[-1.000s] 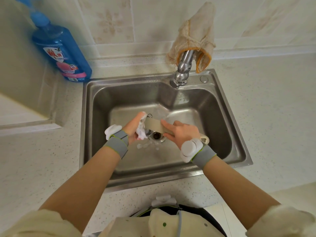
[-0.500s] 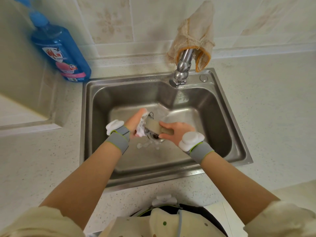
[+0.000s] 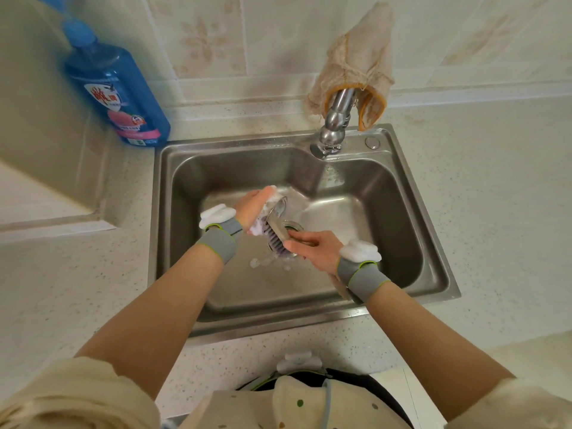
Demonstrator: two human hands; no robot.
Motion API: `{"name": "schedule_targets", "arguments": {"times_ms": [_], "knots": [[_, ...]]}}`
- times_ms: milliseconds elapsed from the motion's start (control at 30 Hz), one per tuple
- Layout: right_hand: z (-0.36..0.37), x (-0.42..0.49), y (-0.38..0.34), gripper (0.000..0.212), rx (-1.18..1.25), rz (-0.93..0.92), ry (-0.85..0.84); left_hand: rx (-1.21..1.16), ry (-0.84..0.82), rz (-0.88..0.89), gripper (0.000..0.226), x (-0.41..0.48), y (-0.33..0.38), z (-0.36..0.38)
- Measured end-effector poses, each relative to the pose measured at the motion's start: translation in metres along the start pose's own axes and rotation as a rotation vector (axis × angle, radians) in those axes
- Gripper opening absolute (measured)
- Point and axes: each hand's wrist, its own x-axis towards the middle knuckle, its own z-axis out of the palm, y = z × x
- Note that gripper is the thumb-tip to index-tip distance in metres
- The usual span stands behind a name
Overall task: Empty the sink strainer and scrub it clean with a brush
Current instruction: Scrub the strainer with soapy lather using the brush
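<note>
The round metal sink strainer [image 3: 277,206] is out of the drain, held on edge and foamy above the steel sink [image 3: 399,218], with your left hand [image 3: 252,209] fingers curled round it. Your right hand [image 3: 317,248] grasps the wooden brush with dark bristles [image 3: 276,239], pressed to the strainer. Emptying looks done; you're mid-scrub, with rinsing and refitting over the open drain hole [image 3: 293,226] probably left.
</note>
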Motion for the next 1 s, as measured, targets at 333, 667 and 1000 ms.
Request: {"name": "schedule_targets", "arguments": {"times_ms": [333, 667, 1000], "knots": [[-0.01, -0.021, -0.013, 0.053, -0.938, -0.138, 0.095, -0.187, -0.065, -0.079, 0.054, -0.007, -0.023, 0.013], [-0.015, -0.006, -0.005, 0.051, -0.593, -0.044, 0.075, -0.055, -0.132, -0.169, 0.062, -0.008, -0.023, 0.004], [-0.017, -0.011, -0.006, 0.051, -0.427, 0.01, 0.122, -0.214, -0.333, 0.01, 0.027, -0.012, -0.027, 0.005]]}}
